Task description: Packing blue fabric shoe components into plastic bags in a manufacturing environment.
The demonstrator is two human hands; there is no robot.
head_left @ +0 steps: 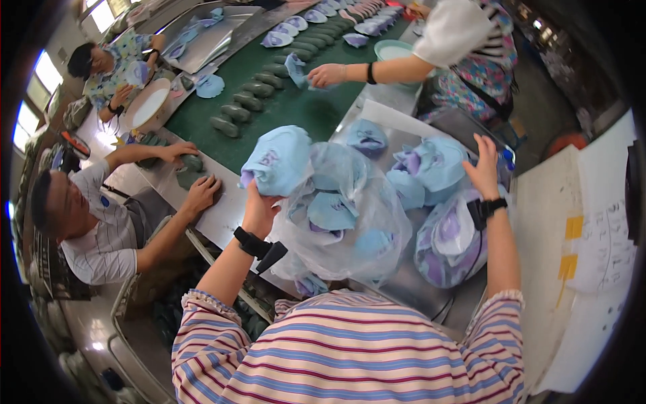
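Note:
My left hand (259, 207) is closed round the lower edge of a light blue shoe upper (277, 156), raised beside a clear plastic bag (383, 252). More light blue uppers (333, 210) show inside the bag. On the right, my right hand (483, 167) is raised with its fingers spread, holding nothing. It is nearest to a heap of blue uppers (437, 161) with lilac lining. Below that hand lies another bag with white and lilac pieces (452, 232). A single blue upper (367, 136) rests behind the large bag.
Dark green shoe lasts (247, 101) line a green table (202, 118). A co-worker at left holds lasts (191, 165); another's hand (328, 76) reaches across from the right. Farther back, a third person sits by a round basin (149, 104). A pale board (565, 269) stands at my right.

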